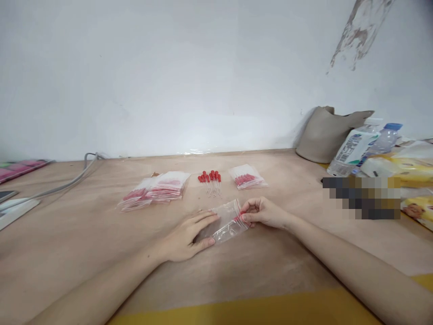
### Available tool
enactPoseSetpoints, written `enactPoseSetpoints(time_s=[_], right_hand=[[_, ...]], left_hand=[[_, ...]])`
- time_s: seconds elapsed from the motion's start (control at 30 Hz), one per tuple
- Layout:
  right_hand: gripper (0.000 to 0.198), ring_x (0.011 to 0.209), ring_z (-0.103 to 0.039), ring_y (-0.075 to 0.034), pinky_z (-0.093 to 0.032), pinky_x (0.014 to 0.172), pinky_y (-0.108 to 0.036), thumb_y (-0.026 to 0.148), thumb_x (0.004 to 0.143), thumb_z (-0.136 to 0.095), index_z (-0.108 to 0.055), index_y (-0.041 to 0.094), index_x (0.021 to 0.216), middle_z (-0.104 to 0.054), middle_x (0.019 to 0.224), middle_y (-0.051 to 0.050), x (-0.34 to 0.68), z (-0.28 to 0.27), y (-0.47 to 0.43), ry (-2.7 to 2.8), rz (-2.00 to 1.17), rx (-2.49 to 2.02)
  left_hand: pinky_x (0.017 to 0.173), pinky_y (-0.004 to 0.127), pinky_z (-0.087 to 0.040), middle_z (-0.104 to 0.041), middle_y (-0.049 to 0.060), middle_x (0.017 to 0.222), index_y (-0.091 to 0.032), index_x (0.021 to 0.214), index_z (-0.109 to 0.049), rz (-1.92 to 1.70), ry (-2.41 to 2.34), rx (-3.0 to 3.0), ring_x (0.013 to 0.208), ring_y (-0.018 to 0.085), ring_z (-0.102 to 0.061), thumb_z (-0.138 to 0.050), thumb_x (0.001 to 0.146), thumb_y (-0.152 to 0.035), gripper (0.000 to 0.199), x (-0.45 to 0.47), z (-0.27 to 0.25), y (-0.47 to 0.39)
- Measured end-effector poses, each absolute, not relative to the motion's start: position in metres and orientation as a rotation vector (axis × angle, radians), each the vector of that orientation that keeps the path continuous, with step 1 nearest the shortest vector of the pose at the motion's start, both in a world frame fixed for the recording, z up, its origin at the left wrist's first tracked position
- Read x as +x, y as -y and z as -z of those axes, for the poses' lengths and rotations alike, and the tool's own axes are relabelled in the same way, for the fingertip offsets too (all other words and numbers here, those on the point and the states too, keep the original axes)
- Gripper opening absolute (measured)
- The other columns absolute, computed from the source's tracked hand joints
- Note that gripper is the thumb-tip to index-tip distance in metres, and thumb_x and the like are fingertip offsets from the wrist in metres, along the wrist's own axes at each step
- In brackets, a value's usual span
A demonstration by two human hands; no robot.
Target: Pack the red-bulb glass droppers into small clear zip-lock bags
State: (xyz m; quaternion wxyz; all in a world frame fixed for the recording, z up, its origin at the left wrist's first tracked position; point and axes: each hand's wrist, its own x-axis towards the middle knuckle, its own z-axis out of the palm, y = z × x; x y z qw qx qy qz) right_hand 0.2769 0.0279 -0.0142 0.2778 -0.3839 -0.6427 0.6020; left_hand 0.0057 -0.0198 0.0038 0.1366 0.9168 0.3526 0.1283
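A clear zip bag (226, 229) with a red line along its mouth lies on the table between my hands. My left hand (186, 237) rests flat on its left end, fingers and thumb apart. At the bag's mouth, the fingertips of my right hand (262, 213) are pinched on a glass dropper with a red bulb (236, 218), partly inside the bag; how many are in the fingers is hidden. Beyond the bag lies a cluster of red-bulbed droppers (211, 177). Filled bags with red bulbs lie in a left pile (165, 187) and a smaller right pile (248, 177).
Along the right stand a grey-brown pouch (324, 135), plastic bottles (353, 149) and yellow packages (399, 167), beside a blurred-out patch. A grey cable (72, 180) runs over the left side near a white flat object (18, 212) and a pink item (23, 169). A wall (152, 90) closes the back.
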Motion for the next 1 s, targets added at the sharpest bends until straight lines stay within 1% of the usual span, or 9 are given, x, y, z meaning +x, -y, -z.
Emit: enactPoseSetpoints(time_s=[0.17,0.27,0.37,0.47,0.57,0.67,0.83,0.93,1.0], right_hand=[[0.046,0.054,-0.042,-0.007,-0.036,0.054,-0.022,0.055,0.078,-0.049,-0.059,0.014,0.058,-0.048,0.059,0.002,0.273,0.004,-0.021,2.068,-1.283,-0.955],[0.051,0.048,-0.037,-0.007,-0.031,0.049,-0.022,0.058,0.082,-0.038,-0.057,0.015,0.062,-0.042,0.051,0.004,0.273,-0.002,-0.015,2.020,-1.351,-1.059],[0.039,0.048,-0.038,-0.006,-0.030,0.047,-0.021,0.054,0.072,-0.057,-0.058,0.015,0.067,-0.048,0.054,0.004,0.271,-0.004,-0.008,1.894,-1.442,-1.120],[0.032,0.044,-0.039,-0.005,-0.029,0.043,-0.020,0.045,0.064,-0.068,-0.057,0.015,0.067,-0.050,0.051,0.005,0.268,-0.003,-0.004,1.760,-1.458,-1.218],[0.029,0.031,-0.028,-0.004,-0.018,0.033,-0.019,0.044,0.068,-0.064,-0.051,0.018,0.067,-0.040,0.038,0.009,0.266,-0.001,-0.005,1.643,-1.514,-1.350],[0.025,0.026,-0.025,-0.004,-0.014,0.029,-0.018,0.041,0.073,-0.058,-0.046,0.020,0.073,-0.037,0.034,0.011,0.267,0.002,-0.008,1.588,-1.571,-1.323],[0.036,0.029,-0.031,-0.003,-0.019,0.029,-0.018,0.032,0.068,-0.065,-0.042,0.021,0.093,-0.055,0.054,0.008,0.269,0.010,-0.012,1.473,-1.492,-1.356],[0.044,0.035,-0.037,-0.005,-0.026,0.034,-0.019,0.027,0.063,-0.069,-0.043,0.020,0.098,-0.048,0.050,0.010,0.271,0.014,-0.014,1.581,-1.241,-1.417],[0.035,0.043,-0.043,-0.008,-0.032,0.042,-0.021,0.024,0.063,-0.067,-0.048,0.019,0.092,-0.048,0.051,0.008,0.270,0.012,-0.017,1.746,-0.964,-1.400]], left_hand=[[0.105,0.043,-0.029,-0.037,0.007,0.139,-0.025,0.136,-0.032,-0.390,-0.998,2.643,0.128,0.024,-0.033,-0.046,0.089,-0.040,0.052,0.006,-0.003,0.018],[0.105,0.044,-0.029,-0.037,0.007,0.139,-0.025,0.137,-0.031,-0.388,-1.000,2.649,0.128,0.024,-0.033,-0.046,0.089,-0.040,0.052,0.005,-0.002,0.016],[0.105,0.043,-0.029,-0.038,0.008,0.138,-0.024,0.136,-0.033,-0.431,-0.962,2.658,0.127,0.023,-0.034,-0.048,0.089,-0.039,0.052,0.007,0.000,0.013],[0.101,0.041,-0.035,-0.044,0.008,0.132,-0.024,0.127,-0.047,-0.578,-0.940,2.656,0.123,0.024,-0.040,-0.052,0.086,-0.037,0.043,0.009,0.002,0.010],[0.093,0.036,-0.044,-0.055,0.007,0.121,-0.023,0.113,-0.059,-0.689,-0.982,2.604,0.111,0.021,-0.052,-0.053,0.086,-0.034,0.030,0.010,0.003,0.009],[0.091,0.035,-0.046,-0.059,0.006,0.117,-0.023,0.112,-0.061,-0.660,-1.007,2.547,0.106,0.020,-0.055,-0.049,0.089,-0.031,0.027,0.009,0.003,0.010],[0.094,0.035,-0.042,-0.059,0.005,0.117,-0.022,0.110,-0.060,-0.642,-0.933,2.562,0.109,0.019,-0.053,-0.046,0.089,-0.026,0.025,0.007,0.001,0.012],[0.085,0.030,-0.046,-0.060,0.005,0.111,-0.019,0.093,-0.058,-0.669,-0.957,2.512,0.101,0.017,-0.057,-0.051,0.086,-0.026,0.012,0.007,-0.002,0.014],[0.079,0.029,-0.047,-0.060,0.005,0.109,-0.018,0.083,-0.053,-0.676,-0.983,2.486,0.096,0.017,-0.058,-0.051,0.086,-0.026,0.009,0.008,-0.003,0.015]])
